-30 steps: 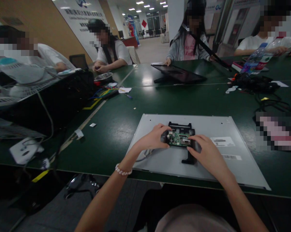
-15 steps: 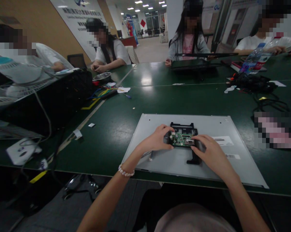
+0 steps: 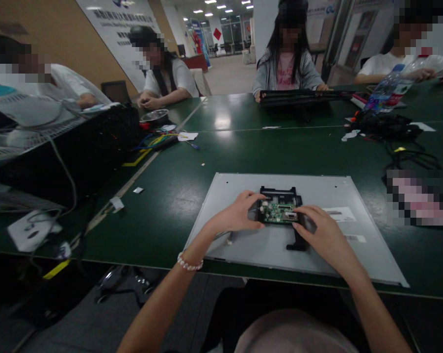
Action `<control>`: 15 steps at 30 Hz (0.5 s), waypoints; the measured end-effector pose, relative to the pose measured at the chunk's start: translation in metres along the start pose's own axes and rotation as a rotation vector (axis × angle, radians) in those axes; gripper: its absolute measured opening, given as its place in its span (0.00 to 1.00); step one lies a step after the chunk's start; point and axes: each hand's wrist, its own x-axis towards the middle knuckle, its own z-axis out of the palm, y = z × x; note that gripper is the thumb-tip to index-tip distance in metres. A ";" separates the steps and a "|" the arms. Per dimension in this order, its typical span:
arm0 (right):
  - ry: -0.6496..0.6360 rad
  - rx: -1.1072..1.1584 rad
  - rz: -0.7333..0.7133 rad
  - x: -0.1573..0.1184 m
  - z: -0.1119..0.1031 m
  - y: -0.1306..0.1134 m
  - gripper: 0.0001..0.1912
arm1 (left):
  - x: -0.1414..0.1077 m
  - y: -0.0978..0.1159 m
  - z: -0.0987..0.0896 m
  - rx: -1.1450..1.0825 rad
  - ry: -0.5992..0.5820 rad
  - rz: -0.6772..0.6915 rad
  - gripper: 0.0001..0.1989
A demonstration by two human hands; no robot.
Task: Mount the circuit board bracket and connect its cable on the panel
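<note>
A green circuit board (image 3: 276,211) sits in a black plastic bracket (image 3: 298,240) over a grey metal panel (image 3: 239,250). With thumb and fingers, my left hand (image 3: 239,213) grips the left edge of the board and its bracket. My right hand (image 3: 322,230) pinches the right edge, beside a silver connector. Below my left wrist a short cable with a small white plug (image 3: 229,239) rests on the panel. White labels (image 3: 339,214) show on the panel to the right of the bracket.
Across the green table (image 3: 169,196) a person (image 3: 287,73) holds a black panel (image 3: 298,97). Black cables (image 3: 383,127) and bottles (image 3: 386,90) lie or stand at the right. On the left are a large black case (image 3: 66,157), a screwdriver (image 3: 195,145) and paper scraps.
The board and bracket have shifted very slightly to the right with my hands. Across the table, the person has lowered the raised black panel onto the one below.
</note>
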 end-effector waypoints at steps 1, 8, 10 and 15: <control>-0.002 0.007 -0.001 0.001 -0.002 0.000 0.15 | 0.000 0.000 -0.004 0.010 -0.008 -0.001 0.35; 0.113 -0.043 0.126 -0.004 -0.039 0.032 0.20 | -0.018 -0.033 -0.044 0.020 0.307 -0.334 0.32; 0.196 -0.127 0.203 -0.011 -0.053 0.053 0.23 | -0.029 -0.048 -0.052 -0.036 0.414 -0.477 0.33; 0.296 -0.133 0.368 -0.027 -0.072 0.100 0.28 | -0.046 -0.070 -0.054 -0.308 0.527 -0.596 0.31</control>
